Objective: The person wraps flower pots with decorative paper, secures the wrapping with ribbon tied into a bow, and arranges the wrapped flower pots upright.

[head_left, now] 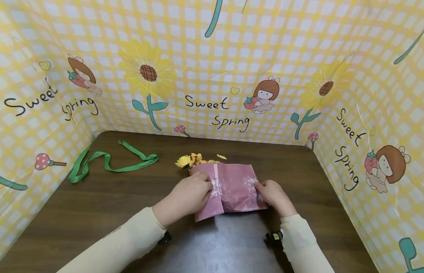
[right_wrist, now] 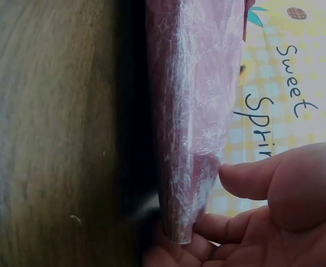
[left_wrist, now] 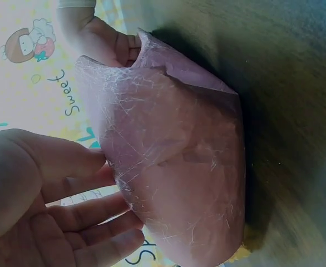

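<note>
Head view: my left hand (head_left: 193,191) pinches the paper (head_left: 237,185) on its left, my right hand (head_left: 272,194) on its right; flowers (head_left: 183,161) behind it, ribbon (head_left: 111,169) to its left.

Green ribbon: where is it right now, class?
In the head view, the ribbon lies at back left on the table, left of the yellow flowers.

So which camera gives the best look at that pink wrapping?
The head view: it shows most of the pink wrapping between the left hand and right hand. The left wrist view shows one scuffed side close up; the right wrist view shows one end, the rest cut off above.
</note>
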The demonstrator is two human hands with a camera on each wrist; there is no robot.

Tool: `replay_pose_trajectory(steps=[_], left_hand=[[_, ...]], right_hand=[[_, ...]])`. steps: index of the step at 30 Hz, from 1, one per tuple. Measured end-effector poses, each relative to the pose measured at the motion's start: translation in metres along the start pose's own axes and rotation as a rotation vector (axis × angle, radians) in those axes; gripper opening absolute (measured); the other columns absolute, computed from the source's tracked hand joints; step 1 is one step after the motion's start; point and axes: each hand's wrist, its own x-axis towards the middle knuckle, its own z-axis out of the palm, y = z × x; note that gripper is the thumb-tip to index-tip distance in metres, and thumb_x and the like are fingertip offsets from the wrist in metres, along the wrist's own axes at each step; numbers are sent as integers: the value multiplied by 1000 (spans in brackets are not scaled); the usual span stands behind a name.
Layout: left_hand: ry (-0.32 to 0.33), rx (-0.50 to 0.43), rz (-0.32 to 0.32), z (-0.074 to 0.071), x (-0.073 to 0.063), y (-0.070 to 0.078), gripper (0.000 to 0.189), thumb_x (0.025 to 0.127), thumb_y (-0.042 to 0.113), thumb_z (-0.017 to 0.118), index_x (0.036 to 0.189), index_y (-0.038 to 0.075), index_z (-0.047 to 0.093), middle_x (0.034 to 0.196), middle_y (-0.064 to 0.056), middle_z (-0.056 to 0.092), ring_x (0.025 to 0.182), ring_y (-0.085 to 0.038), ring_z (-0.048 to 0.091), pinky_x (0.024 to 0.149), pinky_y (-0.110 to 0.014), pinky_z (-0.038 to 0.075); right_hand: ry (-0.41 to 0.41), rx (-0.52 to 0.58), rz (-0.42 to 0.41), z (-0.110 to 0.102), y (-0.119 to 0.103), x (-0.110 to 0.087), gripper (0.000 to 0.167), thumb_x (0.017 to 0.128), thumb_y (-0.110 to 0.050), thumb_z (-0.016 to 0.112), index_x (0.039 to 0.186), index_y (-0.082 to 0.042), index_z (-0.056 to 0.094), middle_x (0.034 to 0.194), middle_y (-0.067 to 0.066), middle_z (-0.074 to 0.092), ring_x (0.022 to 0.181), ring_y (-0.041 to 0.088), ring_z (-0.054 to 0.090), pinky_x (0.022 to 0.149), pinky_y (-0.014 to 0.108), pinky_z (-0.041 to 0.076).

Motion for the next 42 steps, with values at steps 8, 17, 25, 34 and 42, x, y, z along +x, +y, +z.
replay_pose_trajectory(steps=[8,17,25,34,42], left_hand=[[7,4,-4,1,0,0,11,93,20,71,88,13,76,83,-2,59,77,-18,53,64,-34,55],[13,16,-1,0,1,0,12,93,22,71,91,10,75,84,-3,60,79,-19,54,65,-36,55],[9,20,-16,0,0,1,12,93,22,71,91,11,75,83,-3,59,79,-20,55,65,-37,54],[6,53,-37,3,1,5,15,94,22,69,95,8,75,85,-6,61,81,-24,57,71,-42,55],[12,98,-37,3,5,11,16,93,23,70,94,8,74,87,-8,63,83,-27,60,71,-43,54]], right_hand=[[-16,9,28,0,-1,9,45,103,-32,56,68,-6,63,56,2,51,45,15,51,46,29,44],[-19,-14,9,4,-3,15,42,98,-21,55,57,-13,53,55,-3,43,51,14,44,49,28,37],[8,-37,1,8,-2,20,39,93,-19,58,54,-15,51,52,-4,43,48,14,44,47,28,36],[81,-84,12,16,-5,15,36,96,-21,56,61,-12,56,62,2,52,58,20,52,53,32,40],[159,-133,-34,23,-9,10,28,101,-16,54,80,-4,67,79,12,65,71,27,59,70,45,51]])
